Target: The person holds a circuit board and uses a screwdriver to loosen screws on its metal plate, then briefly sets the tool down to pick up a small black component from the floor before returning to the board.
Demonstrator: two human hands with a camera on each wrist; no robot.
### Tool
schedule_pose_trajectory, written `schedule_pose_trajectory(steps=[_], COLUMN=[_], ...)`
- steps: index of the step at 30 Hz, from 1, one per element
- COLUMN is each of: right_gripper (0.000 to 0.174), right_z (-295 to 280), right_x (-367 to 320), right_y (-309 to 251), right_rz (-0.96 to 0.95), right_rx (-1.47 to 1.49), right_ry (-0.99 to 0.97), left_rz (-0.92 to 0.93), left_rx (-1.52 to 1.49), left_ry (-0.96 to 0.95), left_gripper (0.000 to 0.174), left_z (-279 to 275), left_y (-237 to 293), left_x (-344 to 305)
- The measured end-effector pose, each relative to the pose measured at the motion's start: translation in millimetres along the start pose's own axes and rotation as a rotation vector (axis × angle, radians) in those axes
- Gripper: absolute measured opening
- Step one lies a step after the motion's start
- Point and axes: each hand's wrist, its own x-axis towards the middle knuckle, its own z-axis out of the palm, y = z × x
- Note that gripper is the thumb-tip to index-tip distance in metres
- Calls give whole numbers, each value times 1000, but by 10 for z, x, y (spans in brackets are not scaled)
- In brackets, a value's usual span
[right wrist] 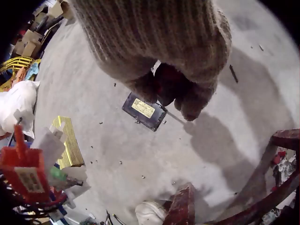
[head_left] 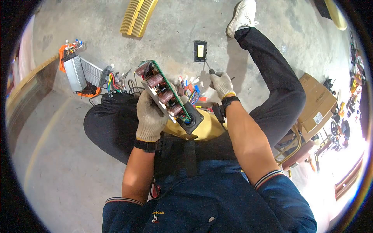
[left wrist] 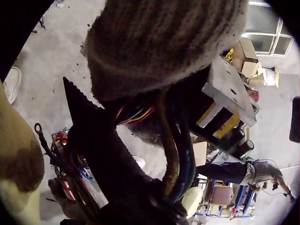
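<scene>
A gloved left hand (head_left: 149,116) grips a circuit board (head_left: 167,93) with brown coils and a metal plate, tilted above the lap. In the left wrist view the left glove (left wrist: 164,42) is beside a silver metal block (left wrist: 229,89) and thick cables (left wrist: 171,140). The gloved right hand (head_left: 222,85) holds a screwdriver (head_left: 211,71) by its dark handle, its shaft pointing toward a black case with a yellow label (head_left: 200,51) on the floor. In the right wrist view the right glove (right wrist: 159,51) curls round the handle, above the labelled case (right wrist: 143,108).
A gold finned panel (head_left: 138,17) lies at the top. Silver heatsink housings (head_left: 75,73) with wires are at the left, a cardboard box (head_left: 316,105) at the right. Connectors and coloured wires (head_left: 192,91) bunch between the hands. A white shoe (head_left: 244,15) is near the black case.
</scene>
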Motion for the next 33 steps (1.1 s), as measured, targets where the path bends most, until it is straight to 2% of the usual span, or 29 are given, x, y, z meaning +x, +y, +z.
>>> schedule_pose_trajectory(steps=[2,4,5,7,10,13,14,15,17,18,19,21,23,25,26,27,29,30,31,33], right_gripper=[43,44,44,44,45,45,46,48,44,45,46,47,45,46,46,46,39,37,35,34], right_z=[26,48,55,71,77,11,13,7,-40,-58,-73,-154,-353,-467,-528,-625,-903,-1065,-1203,-1427], right_x=[35,78,103,116,125,133,107,65,-6,-19,-30,-117,-360,-350,-343,-457,-937,-1122,-1299,-1638], right_y=[30,55,70,105,122,43,15,-23,-123,-149,-185,-327,-607,-605,-622,-720,-993,-1054,-1100,-1130], right_rz=[-13,-27,-29,-31,-52,-40,-24,-10,-42,-67,-94,-121,-116,-192,-252,-281,-366,-425,-482,-555], right_rx=[0,0,-14,-26,51,5,33,61,124,123,122,165,28,66,100,103,207,198,188,219], right_ry=[9,17,21,23,39,-23,3,28,-5,-9,-13,-2,-46,-88,-137,-126,-194,-207,-219,-214], left_rz=[21,164,164,89,-12,-9,37,40,50,6,16,71,117,-40,92,104,133,-55,-43,16], left_rx=[57,268,269,173,48,156,218,220,172,83,85,135,182,-152,132,135,214,-34,-28,-39], left_ry=[51,65,64,-63,-115,-111,3,-7,-70,-237,-251,-41,-151,-416,-331,-358,-327,-489,-512,-370], left_gripper=[50,49,49,48,51,53,28,28,64,64,64,60,54,50,47,47,55,65,65,27], left_z=[-8,-94,-121,-151,-168,-91,-139,-166,-213,-210,-206,-142,-281,-242,-230,-82,119,-58,-30,48], left_y=[-18,-67,-64,-33,36,45,10,2,-6,35,30,-16,-19,62,50,32,6,44,43,-2], left_x=[-1,-14,-3,10,34,22,28,35,72,110,94,17,84,136,92,16,-119,34,24,-24])
